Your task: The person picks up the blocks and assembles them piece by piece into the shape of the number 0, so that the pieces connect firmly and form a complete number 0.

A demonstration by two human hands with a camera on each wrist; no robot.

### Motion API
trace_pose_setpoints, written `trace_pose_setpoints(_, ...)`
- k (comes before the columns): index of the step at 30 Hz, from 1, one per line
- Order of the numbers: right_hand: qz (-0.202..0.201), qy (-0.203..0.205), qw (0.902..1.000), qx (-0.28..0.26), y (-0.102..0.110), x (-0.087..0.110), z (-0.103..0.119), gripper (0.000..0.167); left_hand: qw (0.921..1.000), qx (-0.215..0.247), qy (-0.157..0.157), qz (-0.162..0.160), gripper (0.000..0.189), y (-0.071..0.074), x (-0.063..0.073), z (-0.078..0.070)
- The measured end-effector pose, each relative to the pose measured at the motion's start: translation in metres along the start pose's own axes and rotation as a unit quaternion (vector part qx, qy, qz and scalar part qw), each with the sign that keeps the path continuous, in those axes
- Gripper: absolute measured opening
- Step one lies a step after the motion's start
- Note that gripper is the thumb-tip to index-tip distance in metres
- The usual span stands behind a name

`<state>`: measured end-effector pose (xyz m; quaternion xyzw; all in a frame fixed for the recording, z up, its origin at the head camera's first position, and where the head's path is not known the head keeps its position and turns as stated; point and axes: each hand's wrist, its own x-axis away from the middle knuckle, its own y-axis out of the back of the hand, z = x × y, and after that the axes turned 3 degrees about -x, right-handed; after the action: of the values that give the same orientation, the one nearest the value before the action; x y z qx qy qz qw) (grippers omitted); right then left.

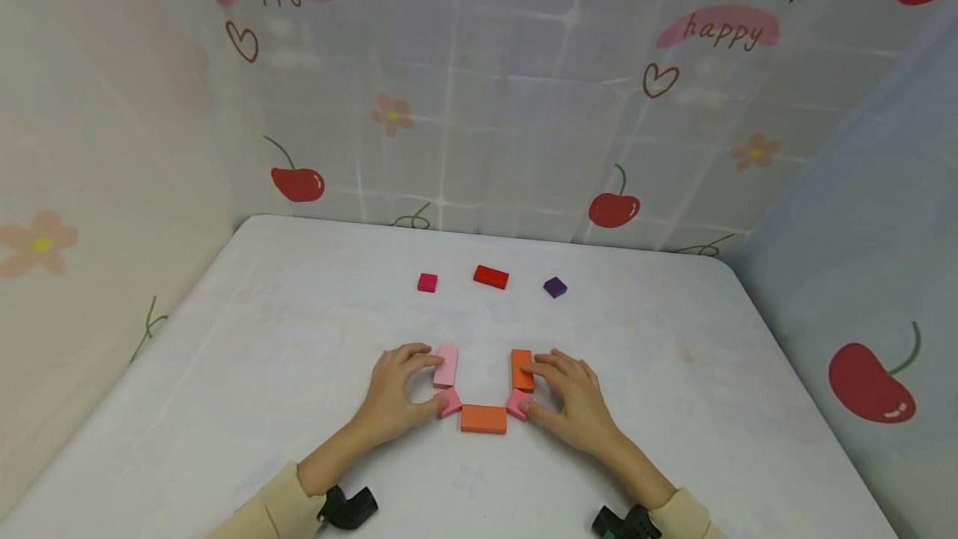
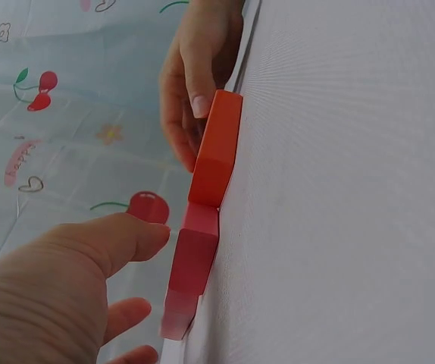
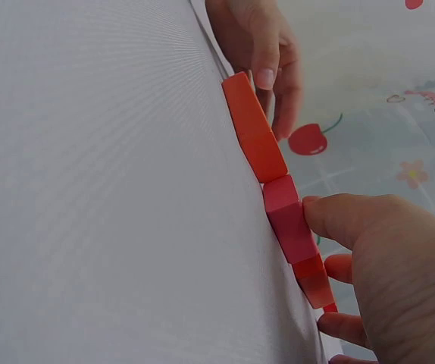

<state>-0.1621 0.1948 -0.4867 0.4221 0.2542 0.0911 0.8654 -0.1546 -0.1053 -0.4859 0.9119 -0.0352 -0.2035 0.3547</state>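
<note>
On the white tabletop, several blocks form a U. A lying orange block (image 1: pixel 483 419) is its base. A small pink block (image 1: pixel 451 400) meets its left end, with a longer light pink block (image 1: pixel 446 364) above. My left hand (image 1: pixel 397 398) lies along their outer side, thumb at the small pink block, fingertips at the light pink one. On the right, another small pink block (image 1: pixel 516 403) leads up to an upright-running orange block (image 1: pixel 521 358). My right hand (image 1: pixel 575 402) touches that side, thumb at the pink block and a fingertip on the orange one. Both hands have loosely spread fingers.
Farther back on the white table (image 1: pixel 314 289) lie a small magenta block (image 1: pixel 427 283), a red block (image 1: pixel 491 277) and a small purple block (image 1: pixel 555 287). A cherry-printed curtain (image 1: pixel 509 106) hangs behind the table's far edge. Black wrist devices (image 1: pixel 352 508) sit at both cuffs.
</note>
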Motion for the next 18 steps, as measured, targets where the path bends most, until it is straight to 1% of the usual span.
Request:
trace_pose_setpoints(4, -0.001, 0.002, 1.0, -0.001, 0.0003, -0.0002, 0.0001, 0.048, 1.0, -0.006, -0.004, 0.002, 0.047, -0.0013, -0.0001, 0.0014)
trace_pose_setpoints(9, -0.001, 0.005, 1.0, -0.003, 0.0005, -0.0001, 0.0003, 0.047, 0.9994, -0.031, -0.014, -0.002, 0.046, -0.0026, 0.0004, 0.0025)
trace_pose_setpoints(12, -0.001, 0.004, 1.0, -0.003, 0.0004, 0.0001, 0.0006, 0.048, 0.9991, -0.04, -0.011, -0.002, 0.045, -0.003, 0.0007, 0.003)
trace_pose_setpoints(18, -0.003, 0.003, 1.0, 0.0, -0.0006, 0.0003, 0.0004, 0.047, 0.9991, -0.042, -0.002, 0.006, 0.045, -0.0028, 0.001, 0.0026)
